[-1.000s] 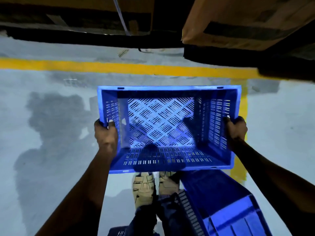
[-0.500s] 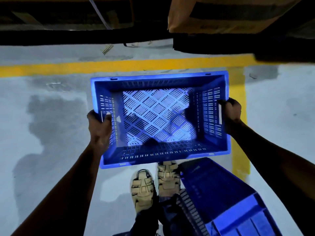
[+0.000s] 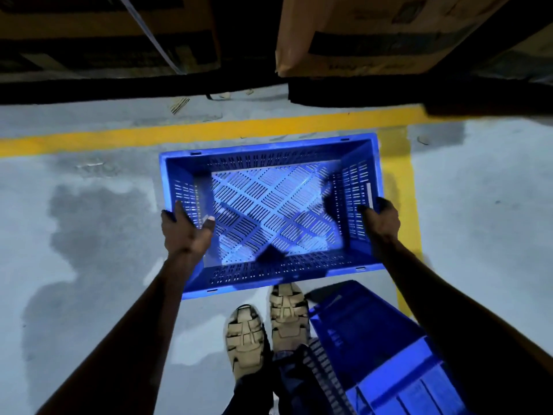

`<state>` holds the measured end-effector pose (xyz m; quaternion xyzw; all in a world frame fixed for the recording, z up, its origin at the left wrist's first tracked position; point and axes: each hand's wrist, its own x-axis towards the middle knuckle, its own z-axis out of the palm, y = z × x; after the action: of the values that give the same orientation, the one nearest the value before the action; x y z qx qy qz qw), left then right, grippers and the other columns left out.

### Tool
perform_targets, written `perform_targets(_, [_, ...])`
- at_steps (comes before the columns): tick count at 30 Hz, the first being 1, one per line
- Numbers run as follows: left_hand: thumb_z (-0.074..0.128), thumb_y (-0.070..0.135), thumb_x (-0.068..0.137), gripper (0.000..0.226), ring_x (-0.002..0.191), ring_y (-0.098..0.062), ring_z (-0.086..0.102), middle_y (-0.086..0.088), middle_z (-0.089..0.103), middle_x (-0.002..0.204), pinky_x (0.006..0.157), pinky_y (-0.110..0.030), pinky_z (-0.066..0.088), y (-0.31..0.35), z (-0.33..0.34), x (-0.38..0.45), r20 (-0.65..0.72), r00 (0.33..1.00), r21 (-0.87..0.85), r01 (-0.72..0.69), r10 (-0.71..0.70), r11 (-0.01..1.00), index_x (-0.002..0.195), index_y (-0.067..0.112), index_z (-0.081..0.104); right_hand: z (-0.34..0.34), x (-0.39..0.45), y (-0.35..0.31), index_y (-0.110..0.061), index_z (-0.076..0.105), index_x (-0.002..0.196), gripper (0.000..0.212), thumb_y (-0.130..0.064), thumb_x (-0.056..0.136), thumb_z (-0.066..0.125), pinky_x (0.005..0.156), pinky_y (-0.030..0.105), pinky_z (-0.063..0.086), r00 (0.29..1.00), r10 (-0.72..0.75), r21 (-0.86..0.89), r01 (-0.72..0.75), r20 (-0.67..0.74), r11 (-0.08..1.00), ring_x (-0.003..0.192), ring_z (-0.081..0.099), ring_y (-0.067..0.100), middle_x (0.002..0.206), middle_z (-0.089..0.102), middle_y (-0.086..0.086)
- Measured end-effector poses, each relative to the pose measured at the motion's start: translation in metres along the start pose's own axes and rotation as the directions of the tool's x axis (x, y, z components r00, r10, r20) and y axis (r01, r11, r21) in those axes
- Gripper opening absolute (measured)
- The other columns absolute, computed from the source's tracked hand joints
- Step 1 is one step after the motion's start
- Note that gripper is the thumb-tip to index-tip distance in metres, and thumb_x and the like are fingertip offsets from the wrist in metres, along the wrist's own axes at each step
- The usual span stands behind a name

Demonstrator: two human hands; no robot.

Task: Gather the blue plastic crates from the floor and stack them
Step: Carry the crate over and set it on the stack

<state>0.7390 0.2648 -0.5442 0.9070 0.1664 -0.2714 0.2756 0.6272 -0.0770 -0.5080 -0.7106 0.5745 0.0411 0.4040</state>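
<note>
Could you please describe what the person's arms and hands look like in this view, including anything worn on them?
Both forearms are bare as far as the frame shows; no sleeves, gloves, watch or rings are visible. The left hand shows a pale thumbnail. The right hand is in deeper shadow, so fine detail there is hard to tell. Lower down, the person wears tan strapped sandals and dark trousers.

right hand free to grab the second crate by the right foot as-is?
Probably not yet. The right hand grips the right wall of the carried crate, as the left hand does the left wall. The second crate lies unobstructed beside the right foot, but a hand must let go first.
</note>
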Motion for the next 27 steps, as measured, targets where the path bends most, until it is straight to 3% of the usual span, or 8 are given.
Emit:
perform_targets(4, [0.069, 0.031, 0.086, 0.076, 0.141, -0.04, 0.031, -0.025, 0.031, 0.151, 0.113, -0.047, 0.033, 0.026, 0.012, -0.031, 0.025, 0.995, 0.085, -0.102, 0.1, 0.991, 0.147, 0.001, 0.034, -0.004, -0.029, 0.009, -0.002, 0.06, 0.126, 0.048, -0.023, 0.082, 0.065, 0.08, 0.029, 0.042, 0.998, 0.033, 0.044, -0.031, -0.047, 0.999, 0.101, 0.062, 0.031, 0.113, 0.066, 0.018])
perform_targets(7, [0.065, 0.031, 0.09, 0.07, 0.137, -0.038, 0.037, -0.02, 0.036, 0.149, 0.11, -0.045, 0.036, 0.043, 0.02, -0.07, 0.161, 0.979, 0.059, -0.133, 0.122, 0.989, 0.147, 0.005, 0.034, -0.01, -0.059, 0.021, 0.0, 0.055, 0.131, 0.055, -0.025, 0.083, 0.066, 0.088, 0.031, 0.042, 0.999, 0.014, 0.049, -0.012, -0.042, 0.999, 0.114, 0.059, 0.035, 0.124, 0.063, 0.022])
perform_targets(10, [0.063, 0.028, 0.092, 0.065, 0.136, -0.035, 0.04, -0.019, 0.037, 0.15, 0.11, -0.04, 0.037, 0.056, 0.025, -0.117, 0.32, 0.937, 0.014, -0.15, 0.138, 0.989, 0.147, 0.007, 0.035, -0.024, -0.094, 0.036, -0.002, 0.057, 0.129, 0.056, -0.025, 0.079, 0.067, 0.084, 0.024, 0.04, 0.997, 0.06, 0.099, -0.056, -0.038, 0.994, 0.105, 0.06, 0.032, 0.121, 0.063, 0.023])
perform_targets(12, [0.062, 0.028, 0.093, 0.063, 0.136, -0.035, 0.042, -0.018, 0.038, 0.15, 0.109, -0.04, 0.039, 0.061, 0.027, -0.146, 0.405, 0.902, 0.025, -0.177, 0.152, 0.984, 0.147, 0.009, 0.036, -0.04, -0.121, 0.053, -0.005, 0.057, 0.13, 0.061, -0.031, 0.076, 0.065, 0.091, 0.031, 0.044, 0.997, 0.067, 0.12, -0.06, -0.05, 0.991, 0.097, 0.057, 0.027, 0.122, 0.062, 0.019])
perform_targets(15, [0.059, 0.031, 0.095, 0.061, 0.136, -0.032, 0.042, -0.013, 0.036, 0.153, 0.107, -0.039, 0.04, 0.074, 0.029, -0.187, 0.506, 0.851, 0.07, -0.205, 0.142, 0.976, 0.148, 0.012, 0.036, -0.077, -0.164, 0.086, -0.004, 0.054, 0.132, 0.063, -0.033, 0.076, 0.056, 0.098, 0.04, 0.043, 0.988, 0.1, 0.145, -0.082, -0.119, 0.986, 0.107, 0.055, 0.028, 0.126, 0.058, 0.015])
perform_targets(17, [0.058, 0.033, 0.095, 0.06, 0.138, -0.03, 0.041, -0.012, 0.038, 0.153, 0.109, -0.042, 0.039, 0.077, 0.028, -0.213, 0.566, 0.811, 0.088, -0.236, 0.146, 0.968, 0.148, 0.014, 0.036, -0.098, -0.189, 0.107, -0.004, 0.055, 0.129, 0.056, -0.03, 0.079, 0.056, 0.099, 0.038, 0.043, 0.967, 0.144, 0.195, -0.102, -0.211, 0.975, 0.114, 0.056, 0.03, 0.126, 0.06, 0.017])
perform_targets(20, [0.058, 0.033, 0.095, 0.053, 0.134, -0.028, 0.046, -0.013, 0.047, 0.147, 0.108, -0.039, 0.04, 0.09, 0.031, -0.25, 0.618, 0.763, 0.108, -0.32, 0.189, 0.941, 0.142, 0.013, 0.044, -0.134, -0.22, 0.138, -0.008, 0.059, 0.123, 0.046, -0.03, 0.083, 0.055, 0.091, 0.04, 0.048, 0.906, 0.249, 0.292, -0.15, -0.342, 0.945, 0.107, 0.06, 0.031, 0.118, 0.064, 0.014])
perform_targets(27, [0.057, 0.029, 0.096, 0.047, 0.125, -0.028, 0.054, -0.013, 0.056, 0.137, 0.1, -0.032, 0.043, 0.102, 0.042, -0.317, 0.71, 0.669, 0.154, -0.452, 0.22, 0.879, 0.139, 0.012, 0.049, -0.181, -0.282, 0.22, -0.004, 0.058, 0.123, 0.048, -0.022, 0.079, 0.055, 0.09, 0.047, 0.05, 0.794, 0.425, 0.389, -0.26, -0.435, 0.884, 0.104, 0.061, 0.027, 0.12, 0.064, 0.016])
